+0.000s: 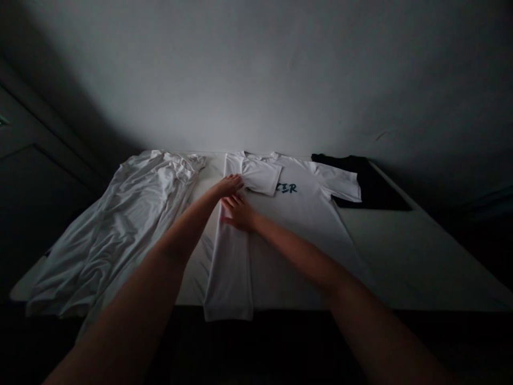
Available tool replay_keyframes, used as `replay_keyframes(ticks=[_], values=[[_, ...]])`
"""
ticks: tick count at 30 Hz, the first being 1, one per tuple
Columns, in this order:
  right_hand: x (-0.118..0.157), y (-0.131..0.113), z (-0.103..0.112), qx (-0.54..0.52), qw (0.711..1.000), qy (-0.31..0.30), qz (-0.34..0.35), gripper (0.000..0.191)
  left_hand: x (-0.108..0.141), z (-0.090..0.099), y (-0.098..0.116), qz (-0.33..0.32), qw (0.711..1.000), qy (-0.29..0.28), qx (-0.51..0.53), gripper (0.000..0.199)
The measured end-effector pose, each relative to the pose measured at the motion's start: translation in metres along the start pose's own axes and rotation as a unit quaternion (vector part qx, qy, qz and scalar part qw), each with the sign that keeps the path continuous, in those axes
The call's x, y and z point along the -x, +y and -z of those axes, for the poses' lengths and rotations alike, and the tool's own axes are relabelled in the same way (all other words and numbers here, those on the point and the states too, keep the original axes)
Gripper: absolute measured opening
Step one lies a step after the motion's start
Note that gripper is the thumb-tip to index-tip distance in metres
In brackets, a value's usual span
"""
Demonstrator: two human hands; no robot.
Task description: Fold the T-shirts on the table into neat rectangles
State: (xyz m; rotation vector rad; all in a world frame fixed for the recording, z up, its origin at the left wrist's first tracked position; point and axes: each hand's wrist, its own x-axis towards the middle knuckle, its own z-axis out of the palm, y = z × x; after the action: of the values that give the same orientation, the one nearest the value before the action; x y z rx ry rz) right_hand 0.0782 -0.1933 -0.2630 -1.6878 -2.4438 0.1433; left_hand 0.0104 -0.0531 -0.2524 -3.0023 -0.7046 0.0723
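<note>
A white T-shirt (296,230) with dark lettering on its chest lies spread on the table. Its left side is folded inward in a long strip, and the left sleeve lies across the chest, covering part of the lettering. My left hand (230,185) rests on the folded strip beside that sleeve, fingers stretched out flat. Just below it, my right hand (239,212) lies on the same strip with its fingers extended and spread. Both hands press on the cloth without gripping it. The right sleeve points outward over a black garment.
A crumpled white garment (132,224) covers the left of the table and hangs over the front edge. At the back right lies a flat, folded black garment (377,187). The white table (425,256) stands against a grey wall (256,80). The light is dim.
</note>
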Motion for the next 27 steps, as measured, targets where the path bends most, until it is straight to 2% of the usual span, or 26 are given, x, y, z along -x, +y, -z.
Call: replay_keyframes(ticks=[3, 6, 9, 11, 13, 15, 17, 19, 21, 23, 25, 27], values=[[0.043, -0.028, -0.009, -0.016, 0.996, -0.035, 0.075, 0.081, -0.004, -0.020, 0.003, 0.096, 0.994, 0.037, 0.027, 0.054], [0.095, -0.061, -0.008, -0.053, 0.985, -0.061, 0.150, 0.081, 0.001, -0.030, 0.007, 0.126, 0.988, 0.067, 0.052, 0.066], [0.133, -0.081, 0.003, -0.113, 0.968, -0.079, 0.211, 0.070, 0.002, -0.031, 0.007, 0.126, 0.988, 0.067, 0.060, 0.068], [0.140, -0.078, 0.014, -0.189, 0.942, -0.115, 0.253, 0.050, 0.002, -0.030, 0.006, 0.128, 0.988, 0.065, 0.062, 0.067], [0.127, -0.060, 0.025, -0.265, 0.915, -0.144, 0.268, 0.034, 0.004, -0.030, 0.007, 0.128, 0.988, 0.066, 0.064, 0.065], [0.096, -0.028, 0.036, -0.303, 0.924, -0.103, 0.211, 0.039, 0.012, -0.032, 0.011, 0.117, 0.988, 0.075, 0.061, 0.063], [0.054, 0.009, 0.042, -0.293, 0.953, 0.046, 0.058, 0.040, 0.027, -0.035, 0.020, 0.084, 0.991, 0.084, 0.056, 0.061], [0.009, 0.044, 0.043, -0.238, 0.964, 0.113, -0.020, 0.038, 0.051, -0.038, 0.035, 0.043, 0.994, 0.084, 0.056, 0.062], [-0.028, 0.068, 0.039, -0.164, 0.979, 0.111, -0.038, 0.038, 0.083, -0.039, 0.054, 0.002, 0.996, 0.068, 0.065, 0.066], [-0.052, 0.079, 0.030, -0.093, 0.992, 0.075, -0.031, 0.044, 0.119, -0.035, 0.074, -0.046, 0.994, 0.041, 0.086, 0.069], [-0.060, 0.077, 0.018, -0.041, 0.998, 0.032, -0.021, 0.052, 0.157, -0.025, 0.094, -0.109, 0.986, 0.008, 0.122, 0.072], [-0.053, 0.066, 0.005, -0.009, 1.000, 0.009, -0.009, 0.059, 0.190, -0.007, 0.106, -0.198, 0.964, -0.043, 0.172, 0.075]])
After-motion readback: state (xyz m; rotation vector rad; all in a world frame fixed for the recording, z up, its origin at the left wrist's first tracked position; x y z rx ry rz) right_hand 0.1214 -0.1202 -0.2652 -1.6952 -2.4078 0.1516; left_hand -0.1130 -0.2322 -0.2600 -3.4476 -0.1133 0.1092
